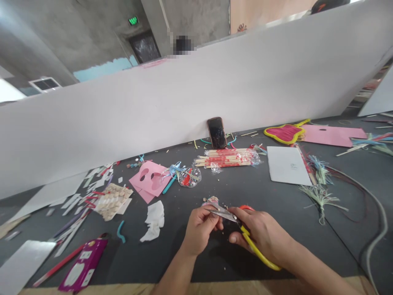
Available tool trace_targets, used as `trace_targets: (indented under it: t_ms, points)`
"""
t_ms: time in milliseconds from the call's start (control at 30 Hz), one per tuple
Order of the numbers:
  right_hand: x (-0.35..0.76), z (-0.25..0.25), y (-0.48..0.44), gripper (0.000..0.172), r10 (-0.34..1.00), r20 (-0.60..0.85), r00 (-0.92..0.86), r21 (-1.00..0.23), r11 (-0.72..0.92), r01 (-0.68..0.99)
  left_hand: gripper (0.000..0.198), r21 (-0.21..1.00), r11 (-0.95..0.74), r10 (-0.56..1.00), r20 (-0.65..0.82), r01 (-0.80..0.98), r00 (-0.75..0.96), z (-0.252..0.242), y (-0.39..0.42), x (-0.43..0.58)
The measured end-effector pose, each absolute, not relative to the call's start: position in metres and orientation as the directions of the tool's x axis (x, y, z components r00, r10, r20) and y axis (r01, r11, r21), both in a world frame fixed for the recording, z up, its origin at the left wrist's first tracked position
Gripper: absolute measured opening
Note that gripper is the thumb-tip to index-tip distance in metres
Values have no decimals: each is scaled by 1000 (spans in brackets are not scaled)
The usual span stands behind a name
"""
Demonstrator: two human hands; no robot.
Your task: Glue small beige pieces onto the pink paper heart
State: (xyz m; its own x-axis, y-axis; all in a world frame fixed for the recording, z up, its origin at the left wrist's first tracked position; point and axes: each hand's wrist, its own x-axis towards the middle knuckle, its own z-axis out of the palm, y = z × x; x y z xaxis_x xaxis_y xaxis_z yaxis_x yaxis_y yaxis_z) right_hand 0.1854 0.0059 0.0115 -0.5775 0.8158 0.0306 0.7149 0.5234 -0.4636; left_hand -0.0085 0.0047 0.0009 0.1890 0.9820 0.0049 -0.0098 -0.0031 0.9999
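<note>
My right hand (pixel 264 235) is closed around a pair of scissors (pixel 225 214) with a yellow and a red handle. Their blades stand slightly apart and point left, over the fingertips of my left hand (pixel 199 227). That left hand is pinched closed at the blades; whatever lies between its fingers is too small and hidden to name. Just beyond the fingers is a little pile of small beige pieces (pixel 213 199), with a few more bits scattered around it on the dark table (pixel 181 266).
A phone (pixel 217 133) leans on the white partition (pixel 172 110). Before it lie wrapped wooden sticks (pixel 229 158). Pink cut sheets (pixel 150 180), crumpled tissue (pixel 154 221) and a purple packet (pixel 84 264) are to the left. A white card (pixel 288 166), tassels and a grey cable (pixel 380 221) lie right.
</note>
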Motion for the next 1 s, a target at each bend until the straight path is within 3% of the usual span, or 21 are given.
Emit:
trace_targets:
  t_ms: [267, 467, 700, 867, 1000]
  points:
    - [178, 11, 0, 31, 843, 48, -536, -449, 497, 742, 39, 1000, 25, 990, -25, 1, 140, 3, 3, -8]
    - [177, 8, 0, 26, 870, 70, -488, -438, 467, 768, 39, 999, 10, 991, -14, 32, 133, 6, 3, -5]
    - [180, 3, 5, 37, 878, 119, -465, -393, 471, 789, 26, 945, -151, 988, 149, 290, 30, 6, 3, -4]
    - [183, 8, 6, 60, 850, 124, -511, -357, 519, 777, 29, 924, -185, 981, 192, 334, 11, 5, 2, -5]
    - [182, 9, 7, 60, 854, 125, -505, -353, 514, 782, 32, 924, -197, 980, 187, 328, 62, 9, 3, -6]
